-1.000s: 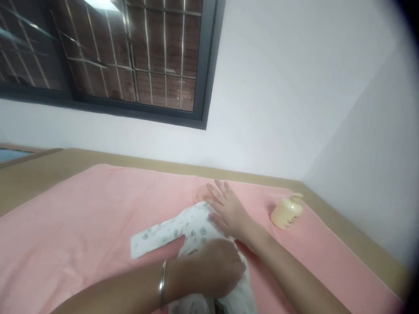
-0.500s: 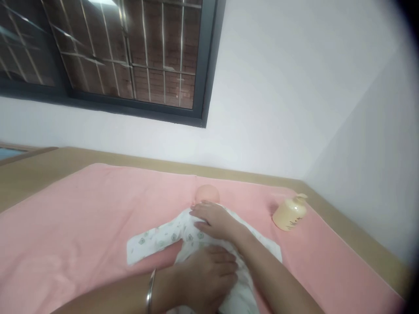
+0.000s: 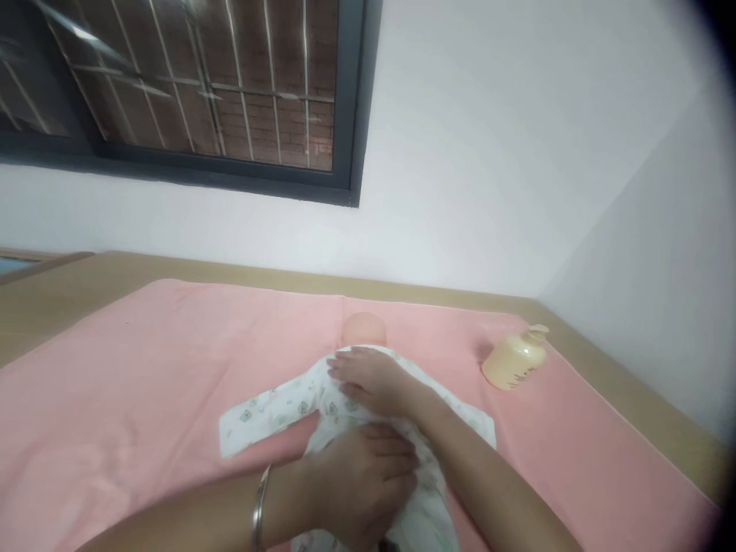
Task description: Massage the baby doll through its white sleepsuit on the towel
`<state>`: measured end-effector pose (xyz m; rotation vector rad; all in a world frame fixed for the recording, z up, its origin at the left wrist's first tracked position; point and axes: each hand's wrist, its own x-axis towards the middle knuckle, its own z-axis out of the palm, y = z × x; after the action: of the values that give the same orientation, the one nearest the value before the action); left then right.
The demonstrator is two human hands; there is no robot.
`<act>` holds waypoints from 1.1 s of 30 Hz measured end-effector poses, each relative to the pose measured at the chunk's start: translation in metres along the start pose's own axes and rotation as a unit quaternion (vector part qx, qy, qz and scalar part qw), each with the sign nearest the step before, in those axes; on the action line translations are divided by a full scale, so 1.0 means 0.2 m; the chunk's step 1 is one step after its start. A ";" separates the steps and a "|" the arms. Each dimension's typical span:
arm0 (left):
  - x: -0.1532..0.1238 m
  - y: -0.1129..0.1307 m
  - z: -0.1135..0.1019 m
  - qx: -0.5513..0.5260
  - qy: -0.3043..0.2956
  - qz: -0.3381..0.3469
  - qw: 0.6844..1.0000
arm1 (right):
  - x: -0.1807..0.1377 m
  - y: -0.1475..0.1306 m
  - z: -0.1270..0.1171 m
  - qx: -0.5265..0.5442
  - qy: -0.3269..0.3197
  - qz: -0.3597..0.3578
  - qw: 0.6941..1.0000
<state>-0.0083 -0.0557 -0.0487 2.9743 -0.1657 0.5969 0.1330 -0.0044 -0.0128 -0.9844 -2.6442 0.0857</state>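
Observation:
A baby doll (image 3: 364, 330), as it appears, lies on its back in white printed baby clothes (image 3: 339, 406). Only the smooth top of its head shows above the collar. My right hand (image 3: 373, 376) rests flat across the upper chest, fingers stretched out to the left. Lower down, my left hand (image 3: 368, 475), with a silver bangle on the wrist, lies over the belly of the clothes, its fingers extended to the right. One long sleeve (image 3: 267, 414) spreads out to the left; the other is partly covered by my right forearm. A small dark spot shows below my left hand, too unclear to name.
Beneath the doll is a pink mat (image 3: 161, 368) on a wooden surface (image 3: 51, 314). A cream pump bottle (image 3: 514, 360) leans at the right. Behind are a white wall (image 3: 460, 153) and a dark-framed window (image 3: 348, 100) with metal bars.
The view has shifted slightly, so the window and mat appear a little higher. Both hands stay on the doll's clothes in nearly the same places.

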 end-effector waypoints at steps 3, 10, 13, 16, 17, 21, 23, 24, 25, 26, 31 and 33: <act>0.00 0.00 0.00 0.004 0.017 0.004 1.000 | -0.05 0.04 -0.02 0.013 0.007 0.028 1.000; 0.00 0.01 0.00 0.006 0.021 -0.002 1.000 | -0.09 -0.05 -0.02 0.051 -0.010 -0.047 0.998; 0.00 0.00 0.00 0.002 0.038 0.002 0.999 | -0.05 -0.02 0.01 0.038 0.000 -0.029 0.999; 0.00 0.01 0.00 0.006 0.062 0.008 0.998 | -0.06 0.05 -0.01 0.040 0.006 0.011 0.999; 0.00 0.01 0.00 0.007 0.063 0.009 0.998 | -0.08 0.07 -0.03 0.055 -0.001 0.017 0.998; 0.00 0.01 0.01 -0.001 0.048 0.000 0.999 | -0.16 0.06 -0.13 0.152 -0.076 -0.027 0.985; 0.00 0.01 0.02 -0.002 0.045 -0.004 0.999 | -0.15 0.02 -0.14 0.157 -0.097 -0.053 0.981; 0.00 0.01 0.02 -0.002 0.044 -0.003 0.999 | -0.14 -0.01 -0.12 0.143 -0.090 -0.056 0.984; -0.01 0.00 0.03 -0.001 0.045 -0.002 0.999 | -0.12 -0.02 -0.10 0.123 -0.074 -0.052 0.988; -0.01 0.00 0.03 -0.001 0.048 -0.001 0.999 | -0.10 -0.03 -0.07 0.100 -0.050 -0.039 0.993; -0.02 0.00 0.03 0.002 0.056 0.000 0.998 | -0.06 0.06 0.03 0.078 0.039 0.036 0.996; -0.02 0.01 0.02 0.005 0.053 0.004 0.999 | -0.08 0.10 0.03 0.108 0.068 0.049 0.991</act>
<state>-0.0099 -0.0573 -0.0545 2.9444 -0.1652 0.7573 0.1546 0.0003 -0.0261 -1.0077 -2.4039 0.3100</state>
